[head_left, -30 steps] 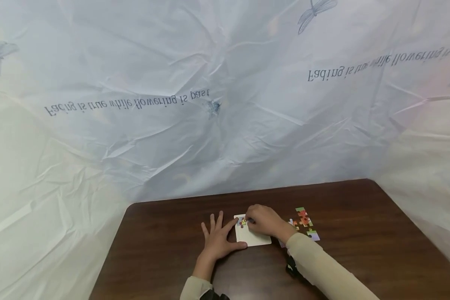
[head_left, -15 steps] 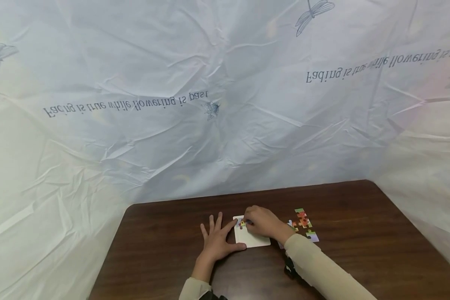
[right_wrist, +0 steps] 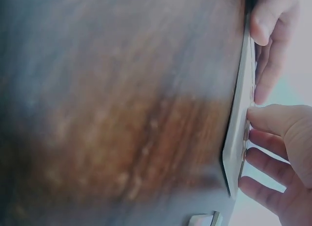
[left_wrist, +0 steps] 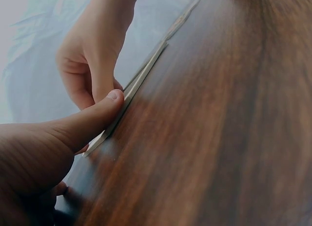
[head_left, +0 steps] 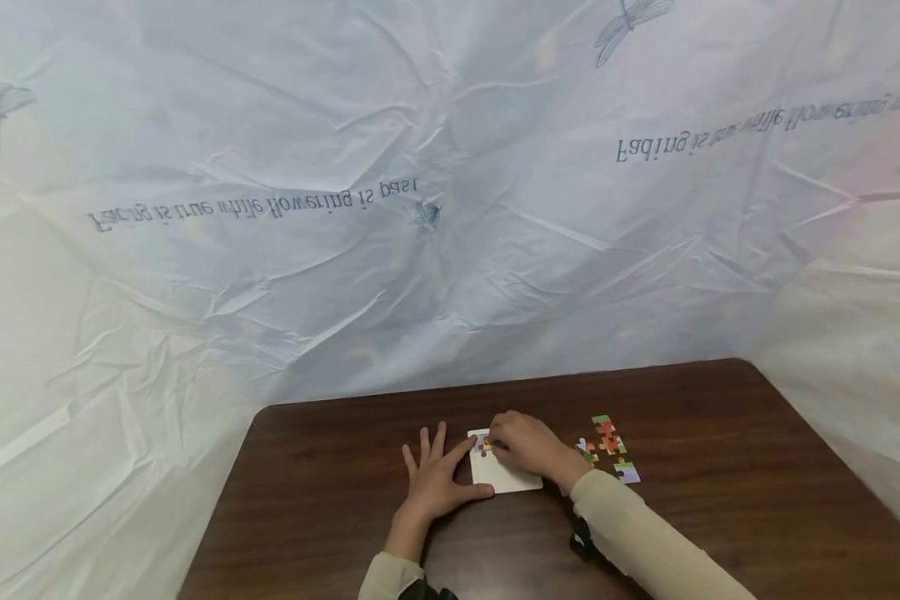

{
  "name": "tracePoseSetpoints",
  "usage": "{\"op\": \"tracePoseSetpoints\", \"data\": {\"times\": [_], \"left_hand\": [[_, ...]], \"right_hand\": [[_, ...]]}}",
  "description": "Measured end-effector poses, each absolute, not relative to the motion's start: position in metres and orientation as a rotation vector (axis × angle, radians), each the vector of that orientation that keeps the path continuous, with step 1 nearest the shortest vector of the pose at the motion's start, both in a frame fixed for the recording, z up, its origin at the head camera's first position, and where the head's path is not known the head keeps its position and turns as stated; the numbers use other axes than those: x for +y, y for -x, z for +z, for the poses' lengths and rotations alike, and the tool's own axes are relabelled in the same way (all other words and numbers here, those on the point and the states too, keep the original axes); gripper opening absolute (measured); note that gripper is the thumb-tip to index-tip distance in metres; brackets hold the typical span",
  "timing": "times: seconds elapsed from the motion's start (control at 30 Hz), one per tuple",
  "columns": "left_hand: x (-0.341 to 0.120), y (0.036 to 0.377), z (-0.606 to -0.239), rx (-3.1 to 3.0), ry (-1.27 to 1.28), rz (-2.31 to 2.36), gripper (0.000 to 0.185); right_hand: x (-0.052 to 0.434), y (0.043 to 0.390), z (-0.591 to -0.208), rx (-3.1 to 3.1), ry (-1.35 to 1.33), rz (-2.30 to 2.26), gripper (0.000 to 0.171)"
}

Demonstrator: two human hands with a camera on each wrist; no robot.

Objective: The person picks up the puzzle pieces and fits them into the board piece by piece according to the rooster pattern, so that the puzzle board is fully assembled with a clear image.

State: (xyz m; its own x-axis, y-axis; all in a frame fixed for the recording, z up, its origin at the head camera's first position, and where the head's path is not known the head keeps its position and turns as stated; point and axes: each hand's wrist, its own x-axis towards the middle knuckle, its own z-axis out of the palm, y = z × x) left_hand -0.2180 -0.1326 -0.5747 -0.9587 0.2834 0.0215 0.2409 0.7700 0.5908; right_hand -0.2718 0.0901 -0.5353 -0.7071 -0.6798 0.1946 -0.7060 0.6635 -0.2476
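White puzzle board [head_left: 504, 477] lies flat on the brown table [head_left: 720, 467], near the front edge, roughly centre. Left hand [head_left: 433, 479] sits at the board's 9 o'clock, palm down, fingers straight and spread on the wood; thumb tip presses the board's near-left edge, clear in the left wrist view [left_wrist: 113, 97]. Nothing gripped there, just bracing.

Right hand [head_left: 523, 442] is over the board's 12 to 1 o'clock corner, fingers curled down onto a small coloured puzzle piece [head_left: 484, 446] that lies in the far-left part of the board. Fingertips [right_wrist: 258, 116] touch the board face in the right wrist view. Can't tell whether the piece is pinched or only pressed; the hand covers most of it.

Loose puzzle pieces [head_left: 607, 442] sit in a small cluster on the table at the board's 3 o'clock, well apart from the left hand, just beyond the right wrist. One pale purple piece [head_left: 627, 472] lies at the cluster's 6 o'clock end.

Beige sleeve [head_left: 645, 533] covers the right forearm. Crinkled white sheet [head_left: 420, 208] with printed text and dragonflies hangs behind the table at 12 o'clock.
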Motion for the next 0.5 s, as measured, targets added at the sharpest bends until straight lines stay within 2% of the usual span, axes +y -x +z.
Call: {"op": "tracePoseSetpoints", "data": {"times": [0.5], "left_hand": [[-0.1318, 0.2197, -0.5731, 2.868, -0.426, 0.969, 0.093]], "right_hand": [[0.0919, 0.2747, -0.5344, -2.827, -1.114, 0.542, 0.011]]}}
